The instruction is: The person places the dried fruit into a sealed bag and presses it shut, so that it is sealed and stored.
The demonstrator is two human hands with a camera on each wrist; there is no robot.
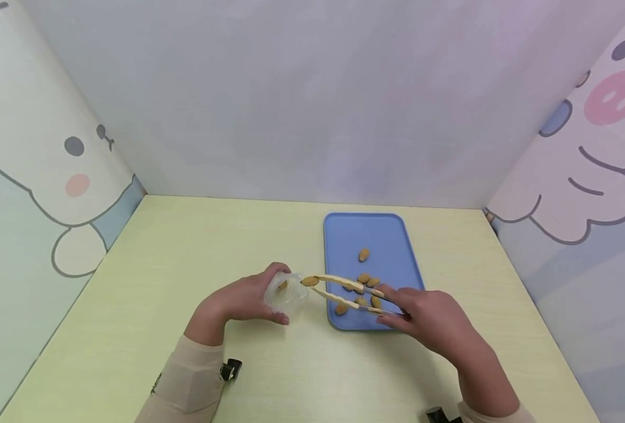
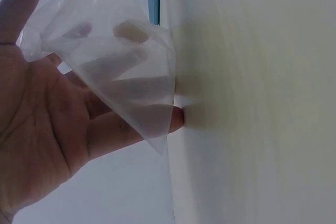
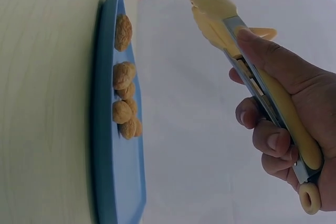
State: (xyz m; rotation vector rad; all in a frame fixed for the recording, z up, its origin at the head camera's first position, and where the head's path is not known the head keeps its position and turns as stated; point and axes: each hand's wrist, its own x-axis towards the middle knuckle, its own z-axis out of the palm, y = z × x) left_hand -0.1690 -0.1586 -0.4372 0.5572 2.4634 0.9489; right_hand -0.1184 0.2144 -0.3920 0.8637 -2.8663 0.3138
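Note:
My left hand (image 1: 246, 296) holds a clear plastic bag (image 1: 293, 301) by its side, thumb and fingers spread round it. A brown nut shows through the film in the head view; the left wrist view also has the bag (image 2: 126, 66) with a blurred brown nut (image 2: 130, 31) inside. My right hand (image 1: 434, 317) grips cream-tipped metal tongs (image 1: 339, 281). At their tips, right by the bag's mouth, is a brown oval nut (image 1: 309, 281). In the right wrist view the fingers wrap round the tongs' (image 3: 273, 93) handle, above the tray's level.
A blue tray (image 1: 344, 226) lies right of the bag, partly under the right hand and tongs. Several wrinkled brown nuts (image 3: 123, 74) lie in it, one nut (image 1: 363, 255) apart from the others. Pale walls (image 1: 312, 106) enclose the yellow table (image 1: 212, 235) at the back and sides.

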